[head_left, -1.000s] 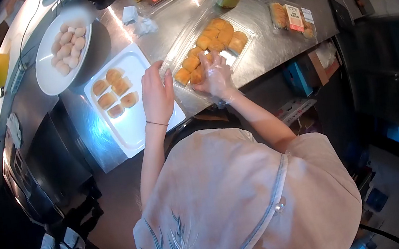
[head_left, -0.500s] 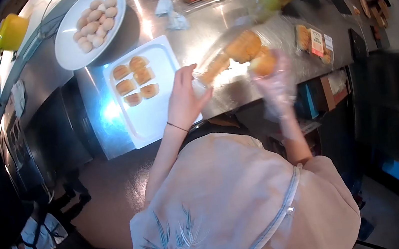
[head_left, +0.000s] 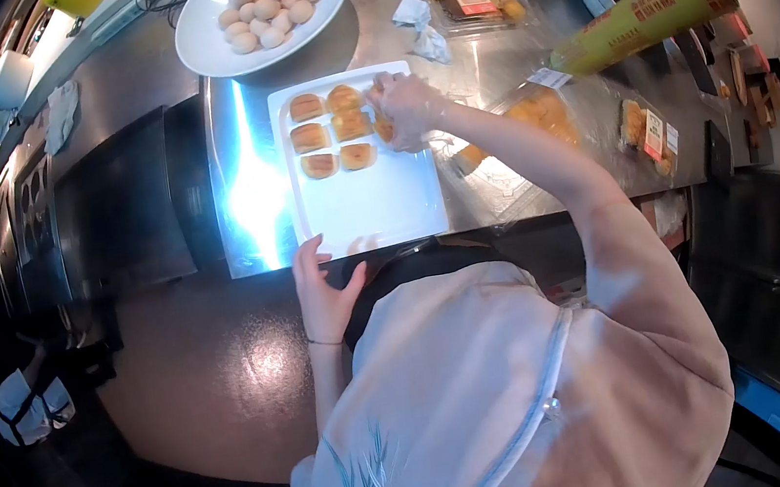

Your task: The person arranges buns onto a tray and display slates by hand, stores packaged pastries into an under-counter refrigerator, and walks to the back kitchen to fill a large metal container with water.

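A white tray (head_left: 367,205) lies on the steel counter, with golden-brown buns (head_left: 310,138) set in two columns on its far half. In a clear plastic glove, my right hand (head_left: 407,108) is closed on another bun (head_left: 384,128), low over the tray beside the right column. Its fingers partly cover that bun. My left hand (head_left: 322,287) is bare, at the tray's near left edge, thumb and fingers apart with nothing between them. Under my right forearm, a clear plastic package (head_left: 541,115) holds more golden bread, partly hidden by the arm.
Behind the tray stands a white bowl (head_left: 192,48) of eggs. A green printed roll (head_left: 646,18) lies at the right. Packed pastries (head_left: 476,1) sit at the back, another pack (head_left: 649,135) to the right. Crumpled tissue (head_left: 427,41) lies near the tray's far corner.
My right hand has gone left from the plastic package to the tray, carrying a bun. My left hand has left the package and come down to the tray's near edge. The view has shifted.
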Demonstrator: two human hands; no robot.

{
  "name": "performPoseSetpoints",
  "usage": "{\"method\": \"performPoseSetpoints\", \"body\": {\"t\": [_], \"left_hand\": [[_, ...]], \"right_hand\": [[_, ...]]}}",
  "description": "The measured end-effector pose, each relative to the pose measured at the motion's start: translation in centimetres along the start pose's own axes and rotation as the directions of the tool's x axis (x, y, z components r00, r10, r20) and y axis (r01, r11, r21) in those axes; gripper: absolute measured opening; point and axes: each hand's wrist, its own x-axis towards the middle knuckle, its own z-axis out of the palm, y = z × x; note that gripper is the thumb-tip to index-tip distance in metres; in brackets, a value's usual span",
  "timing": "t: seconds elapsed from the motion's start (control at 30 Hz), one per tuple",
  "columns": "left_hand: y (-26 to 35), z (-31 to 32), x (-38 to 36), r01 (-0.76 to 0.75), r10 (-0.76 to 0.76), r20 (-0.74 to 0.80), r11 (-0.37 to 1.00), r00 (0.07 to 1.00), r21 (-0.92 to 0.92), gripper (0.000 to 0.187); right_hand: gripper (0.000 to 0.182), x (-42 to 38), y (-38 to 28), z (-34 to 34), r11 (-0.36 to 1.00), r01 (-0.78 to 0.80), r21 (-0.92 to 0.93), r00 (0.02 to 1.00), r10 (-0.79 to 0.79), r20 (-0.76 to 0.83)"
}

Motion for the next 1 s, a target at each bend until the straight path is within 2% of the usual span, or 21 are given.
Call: {"method": "performPoseSetpoints", "body": {"t": [0.03, 0.1, 0.2, 0.23, 0.33, 0.4, 0.43, 0.5, 0.53, 0.6, 0.63, 0.7, 0.83, 0.9, 0.93, 1.0], "left_hand": [[-0.7, -0.6, -0.7, 0.085, -0.085, -0.047, 0.996, 0.995, 0.008, 0.059], [-2.7, -1.1, -1.7, 0.105, -0.106, -0.096, 0.994, 0.99, -0.014, 0.059], [-4.4, -1.7, -2.5, 0.245, -0.247, -0.172, 0.969, 0.954, -0.03, 0.058], [-4.7, -1.9, -2.5, 0.25, -0.252, -0.171, 0.968, 0.952, -0.034, 0.058], [-5.3, -2.7, -2.3, 0.284, -0.283, -0.223, 0.958, 0.933, -0.028, 0.056], [-5.6, -3.0, -1.9, 0.29, -0.29, -0.233, 0.956, 0.928, -0.038, 0.056], [-6.1, -2.9, -1.7, 0.29, -0.293, -0.241, 0.956, 0.925, -0.048, 0.055], [-6.2, -3.1, -1.2, 0.289, -0.288, -0.232, 0.957, 0.929, -0.031, 0.054], [-6.3, -3.1, -0.9, 0.283, -0.279, -0.222, 0.959, 0.934, -0.016, 0.054], [-6.1, -3.1, -0.5, 0.26, -0.256, -0.217, 0.966, 0.942, -0.012, 0.055], [-6.1, -3.1, -0.3, 0.236, -0.233, -0.214, 0.972, 0.949, -0.01, 0.055], [-6.2, -2.8, -0.1, 0.227, -0.228, -0.199, 0.974, 0.953, -0.024, 0.055], [-6.5, -2.7, 0.0, 0.231, -0.237, -0.147, 0.971, 0.96, -0.057, 0.054], [-7.0, -2.7, 0.2, 0.222, -0.229, -0.131, 0.973, 0.965, -0.061, 0.055], [-7.1, -2.8, 0.4, 0.212, -0.218, -0.121, 0.975, 0.968, -0.065, 0.055], [-7.5, -3.0, 0.6, 0.205, -0.21, -0.105, 0.977, 0.972, -0.052, 0.054]], "right_hand": [[0.064, 0.3, -0.3, 0.2, 1.0, 0.01, -0.005, 1.0, -0.01, 0.007], [0.067, 0.3, -0.5, 0.5, 1.0, -0.021, 0.014, 1.0, 0.021, -0.019], [0.069, 0.9, 0.3, 1.1, 0.998, 0.017, 0.066, 0.996, -0.011, -0.084], [0.069, 0.7, 0.5, 1.2, 0.998, 0.019, 0.064, 0.997, -0.014, -0.078], [0.071, -0.2, 0.4, 0.3, 0.999, -0.015, 0.04, 0.982, 0.022, -0.188], [0.066, -0.7, 0.1, -1.3, 0.952, -0.215, 0.219, 0.974, 0.225, -0.021], [0.066, -0.7, -0.3, -1.6, 0.953, -0.214, 0.213, 0.974, 0.224, -0.022], [0.06, -1.0, -1.1, -2.3, 0.792, -0.498, 0.354, 0.867, 0.449, 0.215], [0.06, -1.2, -1.6, -2.8, 0.79, -0.5, 0.355, 0.866, 0.45, 0.218], [0.056, -1.4, -2.6, -3.5, 0.602, -0.592, 0.536, 0.806, 0.415, 0.423], [0.056, -1.2, -2.9, -2.4, 0.598, -0.595, 0.537, 0.803, 0.419, 0.423], [0.061, -0.8, -3.6, 0.4, 0.679, -0.547, 0.49, 0.795, 0.604, 0.05], [0.064, -0.4, -4.5, 1.2, 0.65, -0.564, 0.509, 0.767, 0.641, 0.031], [0.065, -0.2, -5.2, 0.9, 0.577, -0.648, 0.496, 0.697, 0.713, 0.081], [0.065, -0.4, -5.4, 0.8, 0.573, -0.652, 0.497, 0.692, 0.717, 0.08], [0.067, -1.2, -5.8, 0.6, 0.468, -0.687, 0.557, 0.662, 0.718, 0.214]]}}
